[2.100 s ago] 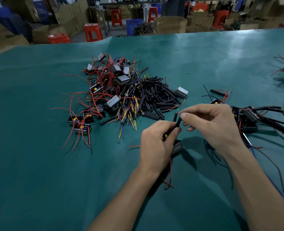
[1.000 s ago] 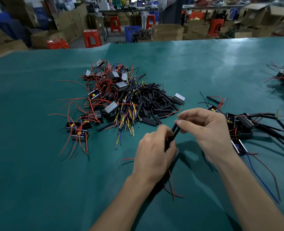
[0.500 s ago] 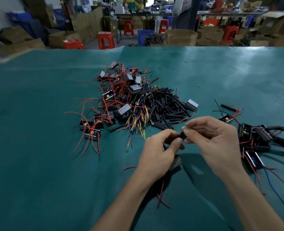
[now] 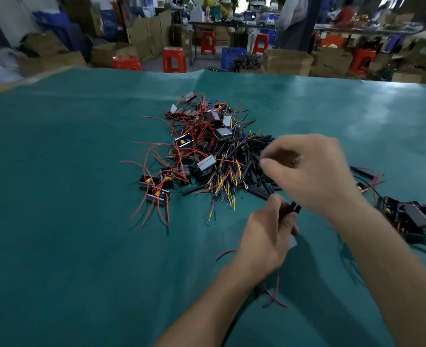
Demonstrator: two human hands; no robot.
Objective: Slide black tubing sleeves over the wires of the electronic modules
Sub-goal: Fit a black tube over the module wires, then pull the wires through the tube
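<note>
My left hand (image 4: pixel 267 236) grips an electronic module low on the green mat (image 4: pixel 81 221). The module's grey corner (image 4: pixel 293 242) peeks out under the fingers, and black sleeved wire ends (image 4: pixel 295 208) stick up above the thumb. Its red wires (image 4: pixel 275 294) trail out under my wrist. My right hand (image 4: pixel 312 171) is blurred and hovers, fingers curved, over the heap of loose black tubing sleeves (image 4: pixel 250 159). Whether it holds anything cannot be made out. A tangle of unsleeved modules with red, yellow and blue wires (image 4: pixel 202 141) lies left of the sleeves.
A group of modules with sleeved wires (image 4: pixel 407 219) lies at the right edge of the mat. Behind the table's far edge stand cardboard boxes (image 4: pixel 288 61), red stools (image 4: pixel 174 58) and a blue crate (image 4: pixel 233 56).
My right hand has let go of the sleeve at my left hand and moved up over the sleeve heap. The left hand still holds the module. The camera has tilted up.
</note>
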